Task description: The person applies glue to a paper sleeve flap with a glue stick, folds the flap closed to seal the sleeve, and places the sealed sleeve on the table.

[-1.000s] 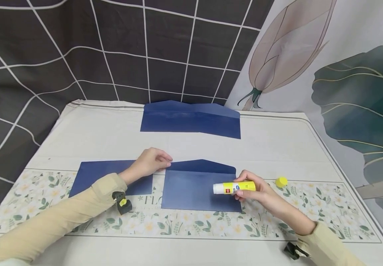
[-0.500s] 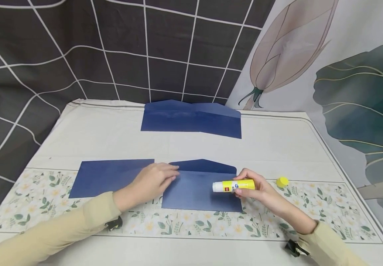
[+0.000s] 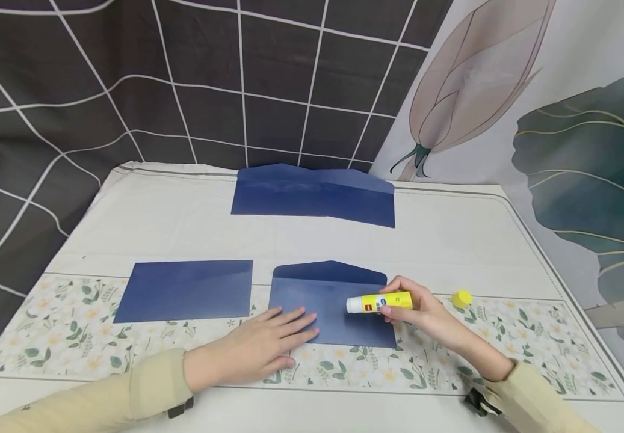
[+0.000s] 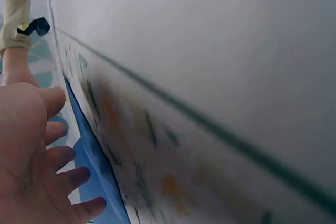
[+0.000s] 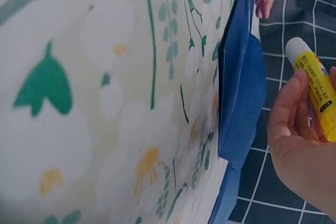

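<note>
My right hand (image 3: 417, 310) pinches a yellow glue stick (image 3: 387, 301) between thumb and fingers, its white end pointing left. The glue stick (image 5: 315, 85) is uncapped in the right wrist view too. Beneath it lies a blue envelope (image 3: 339, 300) with its flap raised on the far side. My left hand (image 3: 260, 346) is spread with straight fingers, its fingertips over the envelope's lower left part. In the left wrist view the left hand (image 4: 31, 156) shows its palm side, fingers apart and holding nothing.
Another blue envelope (image 3: 187, 291) lies flat at the left. Further back are more blue envelopes (image 3: 312, 195), side by side by the curtain. The yellow glue cap (image 3: 461, 299) stands on the tablecloth (image 3: 436, 240) to the right.
My left hand has left the envelope's upper left corner, come down toward me and spread its fingers over the lower left. The right hand with the glue stick has hardly moved.
</note>
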`<state>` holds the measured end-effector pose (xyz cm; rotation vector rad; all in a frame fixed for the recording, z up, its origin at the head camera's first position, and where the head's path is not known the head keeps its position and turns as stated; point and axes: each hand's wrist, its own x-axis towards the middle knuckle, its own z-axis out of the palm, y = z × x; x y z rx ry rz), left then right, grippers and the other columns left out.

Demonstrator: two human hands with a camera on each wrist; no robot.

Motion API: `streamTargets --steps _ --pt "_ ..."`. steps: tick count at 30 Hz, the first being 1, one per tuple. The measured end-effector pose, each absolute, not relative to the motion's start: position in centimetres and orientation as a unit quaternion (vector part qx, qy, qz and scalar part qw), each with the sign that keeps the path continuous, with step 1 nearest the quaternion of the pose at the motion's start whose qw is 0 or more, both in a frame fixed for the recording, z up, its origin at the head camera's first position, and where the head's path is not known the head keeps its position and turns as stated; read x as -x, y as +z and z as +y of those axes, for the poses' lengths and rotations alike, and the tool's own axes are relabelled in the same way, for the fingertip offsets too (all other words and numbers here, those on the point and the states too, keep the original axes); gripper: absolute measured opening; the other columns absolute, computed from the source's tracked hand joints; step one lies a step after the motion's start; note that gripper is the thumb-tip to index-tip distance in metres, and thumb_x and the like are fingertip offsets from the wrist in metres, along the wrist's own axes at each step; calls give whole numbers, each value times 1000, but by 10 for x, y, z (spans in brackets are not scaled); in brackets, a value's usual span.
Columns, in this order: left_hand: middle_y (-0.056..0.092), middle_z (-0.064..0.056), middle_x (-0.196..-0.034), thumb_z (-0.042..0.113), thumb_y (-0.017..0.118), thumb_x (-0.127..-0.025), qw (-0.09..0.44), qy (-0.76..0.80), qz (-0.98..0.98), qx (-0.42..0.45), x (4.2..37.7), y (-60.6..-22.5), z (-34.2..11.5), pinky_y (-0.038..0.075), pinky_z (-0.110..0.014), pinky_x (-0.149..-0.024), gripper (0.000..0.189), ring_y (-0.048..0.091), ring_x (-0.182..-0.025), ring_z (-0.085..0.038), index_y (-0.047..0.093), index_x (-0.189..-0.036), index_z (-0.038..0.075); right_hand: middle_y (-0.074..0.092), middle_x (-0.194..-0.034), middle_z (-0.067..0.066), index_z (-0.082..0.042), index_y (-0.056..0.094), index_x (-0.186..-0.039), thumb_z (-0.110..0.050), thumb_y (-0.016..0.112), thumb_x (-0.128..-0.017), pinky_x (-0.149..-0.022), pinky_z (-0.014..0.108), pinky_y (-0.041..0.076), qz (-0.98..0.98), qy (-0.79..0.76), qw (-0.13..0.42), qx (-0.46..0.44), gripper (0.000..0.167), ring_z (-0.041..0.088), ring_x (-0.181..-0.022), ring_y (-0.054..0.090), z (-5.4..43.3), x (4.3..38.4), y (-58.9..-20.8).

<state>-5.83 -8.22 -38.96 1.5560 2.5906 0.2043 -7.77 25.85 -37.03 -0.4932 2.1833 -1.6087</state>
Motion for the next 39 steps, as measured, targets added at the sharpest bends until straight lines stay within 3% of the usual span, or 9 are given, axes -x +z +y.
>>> streamTargets --steps 10,17,21,26,39 --pt "29 -8 -157 46 37 -101 72 80 853 -511 56 -396 -87 32 -51 -113 58 27 -145 -27 36 -149 14 59 -99 9 1 51 -110 -4 59 -92 -61 28 55 802 -543 155 193 20 19 -72 62 257 83 -373" --pt "26 -9 -158 50 34 -101 96 89 850 -511 53 -397 -88 29 -54 -114 62 23 -147 -29 34 -150 14 57 -77 3 -15 57 -108 -21 67 -91 -43 22 41 897 -400 93 163 21 7 -55 48 257 84 -369" --pt "24 -9 -159 51 34 -100 107 89 849 -509 52 -396 -88 27 -54 -115 63 21 -147 -29 32 -151 14 58 -65 -4 -18 59 -105 -28 68 -89 -38 22 37 930 -327 49 159 21 3 -44 43 257 89 -367" --pt "23 -10 -159 54 34 -99 117 82 847 -512 53 -394 -88 26 -55 -115 66 19 -148 -30 30 -151 13 47 -48 -8 -17 60 -99 -30 68 -89 -38 20 31 951 -253 3 176 17 0 -37 32 257 95 -363" --pt "20 -9 -160 57 34 -98 134 79 843 -515 55 -391 -89 26 -54 -115 70 17 -148 -29 28 -152 14 46 -53 -10 -13 57 -91 -25 66 -88 -40 19 33 961 -183 -17 206 15 3 -42 36 254 104 -362"
